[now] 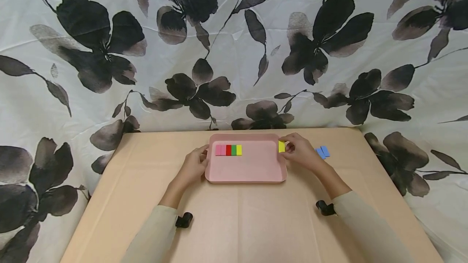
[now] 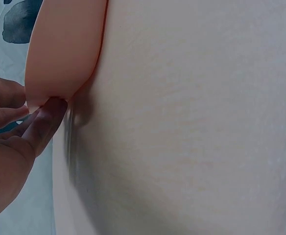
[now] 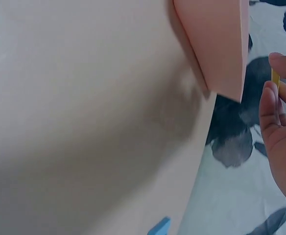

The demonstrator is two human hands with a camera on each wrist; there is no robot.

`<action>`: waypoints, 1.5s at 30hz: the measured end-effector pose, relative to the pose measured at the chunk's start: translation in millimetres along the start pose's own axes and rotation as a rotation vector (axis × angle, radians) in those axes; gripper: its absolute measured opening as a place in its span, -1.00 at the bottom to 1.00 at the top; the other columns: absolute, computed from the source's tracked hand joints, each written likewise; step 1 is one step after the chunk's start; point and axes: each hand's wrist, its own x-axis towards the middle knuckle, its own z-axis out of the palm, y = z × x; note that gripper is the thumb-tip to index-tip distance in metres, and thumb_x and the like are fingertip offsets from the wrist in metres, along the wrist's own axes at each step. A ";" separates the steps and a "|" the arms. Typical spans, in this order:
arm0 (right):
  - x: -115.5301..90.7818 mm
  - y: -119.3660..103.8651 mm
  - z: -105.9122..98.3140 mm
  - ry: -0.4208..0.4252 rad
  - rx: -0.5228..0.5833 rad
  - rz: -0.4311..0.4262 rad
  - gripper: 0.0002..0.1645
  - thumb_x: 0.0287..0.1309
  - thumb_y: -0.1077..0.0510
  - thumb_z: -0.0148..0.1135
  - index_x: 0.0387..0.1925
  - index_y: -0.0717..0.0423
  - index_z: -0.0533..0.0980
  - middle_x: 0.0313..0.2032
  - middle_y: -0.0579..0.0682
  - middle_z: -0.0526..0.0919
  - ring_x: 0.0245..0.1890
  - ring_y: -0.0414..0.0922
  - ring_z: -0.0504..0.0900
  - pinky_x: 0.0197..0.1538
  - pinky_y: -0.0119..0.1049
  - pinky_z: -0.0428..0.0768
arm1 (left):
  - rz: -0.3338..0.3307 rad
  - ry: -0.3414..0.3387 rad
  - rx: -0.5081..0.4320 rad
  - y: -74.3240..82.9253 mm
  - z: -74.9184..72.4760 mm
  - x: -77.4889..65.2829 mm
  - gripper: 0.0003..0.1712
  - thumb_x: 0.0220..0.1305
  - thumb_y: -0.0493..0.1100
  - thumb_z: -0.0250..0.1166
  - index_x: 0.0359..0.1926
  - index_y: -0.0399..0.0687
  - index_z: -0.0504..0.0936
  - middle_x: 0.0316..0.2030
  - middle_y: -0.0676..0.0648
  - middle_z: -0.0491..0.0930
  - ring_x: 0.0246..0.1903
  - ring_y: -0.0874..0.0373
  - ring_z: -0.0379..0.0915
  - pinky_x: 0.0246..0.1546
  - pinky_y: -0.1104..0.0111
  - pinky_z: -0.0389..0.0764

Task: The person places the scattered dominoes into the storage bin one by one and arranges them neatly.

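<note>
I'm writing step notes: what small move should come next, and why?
Probably carry the held yellow piece left to the right end of the row of coloured pieces: the right hand pinches it by the right rim of the pink tray, the row ends in yellow with bare tray beyond, and the left hand grips the tray.

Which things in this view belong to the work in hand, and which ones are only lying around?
In the work:
pink tray, gripped by the left hand
yellow piece, pinched by the right hand
row of five coloured pieces in the tray

Lying around or background:
two blue pieces, untouched on the table; they may belong too
floral cloth
</note>
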 end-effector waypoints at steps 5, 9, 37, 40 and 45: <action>10.7 -12.2 11.6 -0.037 0.017 0.004 -0.40 0.04 0.24 0.57 0.16 0.24 0.61 -0.07 0.12 0.52 -0.22 -0.08 0.57 -0.17 -0.39 0.63 | 0.002 -0.001 0.002 -0.8 0.9 -0.1 -0.35 0.36 -0.45 0.18 0.47 -0.32 0.37 0.07 -0.31 0.59 0.06 -0.13 0.64 0.02 0.18 0.72; 18.0 -19.9 21.1 -0.057 0.022 -0.013 -0.40 0.04 0.24 0.58 0.15 0.23 0.61 -0.07 0.12 0.52 -0.23 -0.09 0.56 -0.19 -0.40 0.61 | 0.000 0.001 0.011 -1.8 1.6 -0.3 -0.34 0.36 -0.44 0.18 0.47 -0.32 0.36 0.08 -0.30 0.59 0.07 -0.12 0.64 0.01 0.20 0.72; 63.1 -50.2 76.3 -0.269 -0.100 0.026 -0.50 0.15 0.16 0.49 0.14 0.11 0.61 -0.18 0.03 0.54 -0.19 -0.08 0.52 -0.19 -0.35 0.57 | -0.002 0.004 0.018 3.0 2.0 -9.1 -0.35 0.34 -0.45 0.18 0.46 -0.32 0.38 0.07 -0.32 0.61 0.01 -0.09 0.64 -0.04 0.22 0.68; 65.3 -50.1 80.3 -0.286 -0.070 0.015 -0.50 0.15 0.21 0.45 0.15 0.15 0.59 -0.15 0.05 0.54 -0.18 -0.07 0.51 -0.17 -0.36 0.58 | -0.004 0.004 0.014 3.5 2.6 -9.5 -0.34 0.34 -0.45 0.19 0.46 -0.32 0.38 0.07 -0.32 0.61 0.01 -0.09 0.64 -0.06 0.24 0.69; 69.3 -48.4 85.9 -0.288 -0.064 -0.004 -0.50 0.14 0.24 0.46 0.13 0.20 0.59 -0.19 0.08 0.54 -0.20 -0.06 0.50 -0.18 -0.34 0.55 | -0.006 0.005 0.011 4.3 3.5 -9.6 -0.34 0.34 -0.46 0.19 0.46 -0.32 0.38 0.07 -0.31 0.61 0.00 -0.09 0.64 -0.09 0.26 0.68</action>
